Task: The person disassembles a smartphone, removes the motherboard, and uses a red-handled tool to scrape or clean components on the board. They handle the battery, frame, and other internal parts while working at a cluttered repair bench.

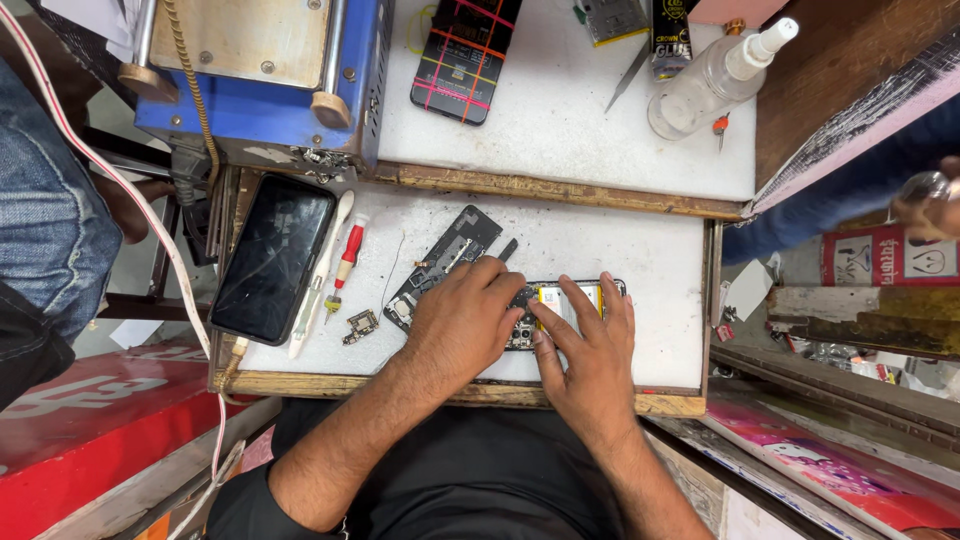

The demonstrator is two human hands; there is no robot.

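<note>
Both hands, the left hand (462,318) and right hand (590,350), press flat on the opened phone (570,300) lying under them on the table (650,250), gripping nothing. Steady fingertip pressure looks wise here. A black back cover (445,255) lies just beyond the left hand, and a red screwdriver (345,262) further left.

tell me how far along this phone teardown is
Done: the opened phone has its back off, yellow battery exposed; a black inner cover and a small circuit board lie removed on the white mat. In hand: left hand and right hand press on the phone's camera end. Left: battery still seated; red screwdriver lies unused.
</note>
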